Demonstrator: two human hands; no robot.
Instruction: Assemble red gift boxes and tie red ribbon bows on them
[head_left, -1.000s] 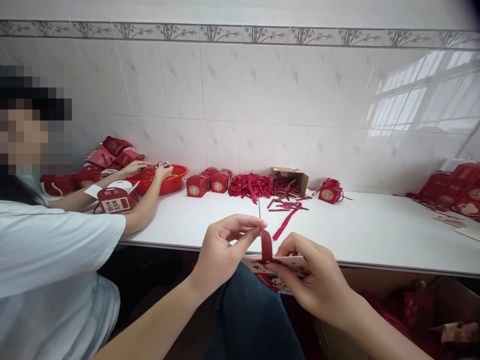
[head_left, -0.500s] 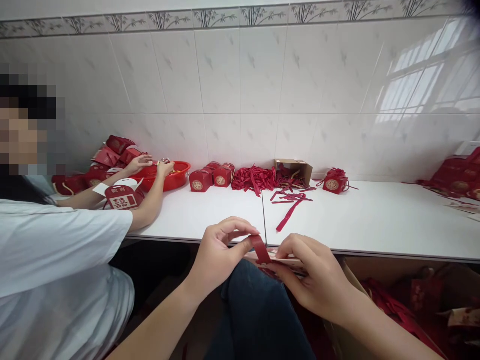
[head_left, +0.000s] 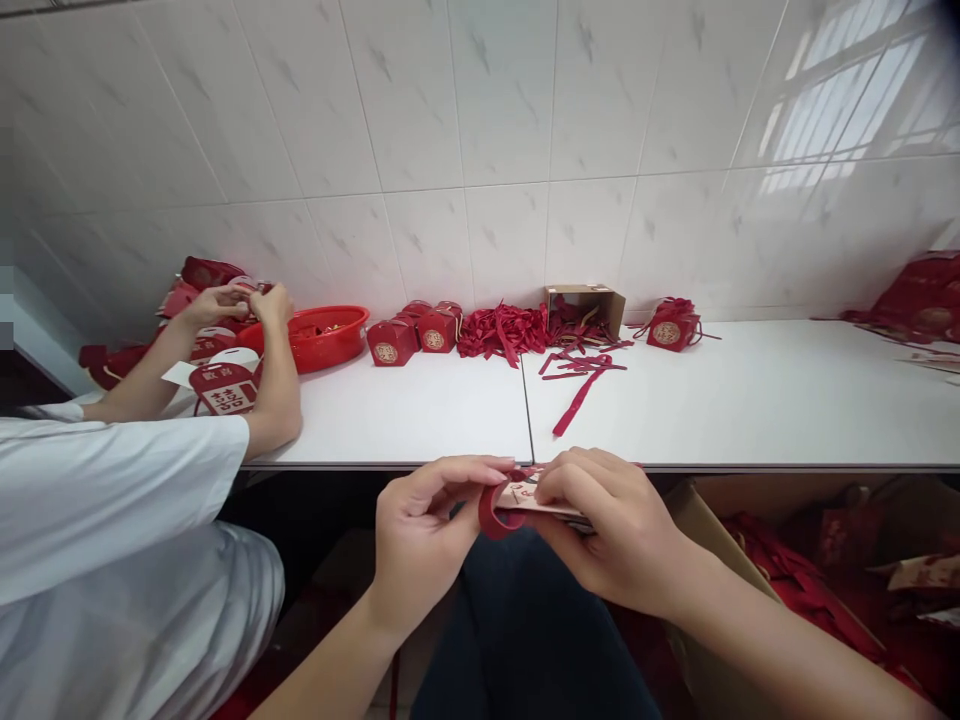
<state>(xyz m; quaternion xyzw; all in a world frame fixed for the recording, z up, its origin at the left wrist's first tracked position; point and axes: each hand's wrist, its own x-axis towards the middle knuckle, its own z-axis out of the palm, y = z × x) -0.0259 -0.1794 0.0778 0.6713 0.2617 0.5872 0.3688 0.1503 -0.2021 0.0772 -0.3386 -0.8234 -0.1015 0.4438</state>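
Observation:
Below the front edge of the white table (head_left: pixel 750 400), my left hand (head_left: pixel 420 535) pinches a short red ribbon (head_left: pixel 491 515) that curls in a loop. My right hand (head_left: pixel 615 525) grips a flat, unfolded paper gift box (head_left: pixel 536 497), cream inside with red print, held over my knee. The ribbon meets the box's left end, and both hands are closed around their pieces. A loose red ribbon strip (head_left: pixel 574 405) lies on the table just beyond my hands.
A person in a white shirt (head_left: pixel 112 520) sits at my left, hands (head_left: pixel 240 300) at a red basin (head_left: pixel 319 335). Finished red boxes (head_left: pixel 409 335), a ribbon pile (head_left: pixel 502 330), a small cardboard box (head_left: pixel 585 305) and another red box (head_left: pixel 671 325) line the wall. A carton of flat boxes (head_left: pixel 810 570) stands lower right.
The view has tilted down. My hands dropped lower and the ribbon, upright a second ago, now curls sideways against the flat box. The neighbour's hands moved left from the basin.

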